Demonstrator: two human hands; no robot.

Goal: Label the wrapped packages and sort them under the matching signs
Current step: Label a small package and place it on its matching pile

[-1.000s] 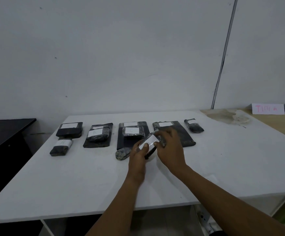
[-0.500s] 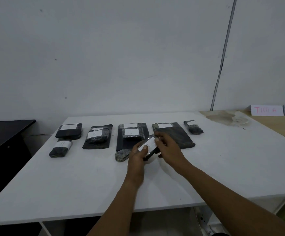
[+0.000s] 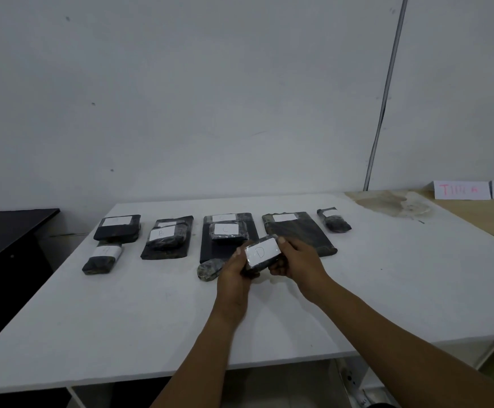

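Both hands, left (image 3: 234, 272) and right (image 3: 296, 260), grip the D-labelled package (image 3: 262, 254) above the worktop (image 3: 151, 319); a loose label could peel during sorting.

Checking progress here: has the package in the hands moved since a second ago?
Yes. The D-labelled package has come nearer the person, off the large flat package and level with the small unlabelled bundle.

Held package (image 3: 262, 254) label: "D". Stacked packages: "B" (image 3: 161, 233), "C" (image 3: 225, 230). Pink sign (image 3: 461, 190): possibly "TIMA".
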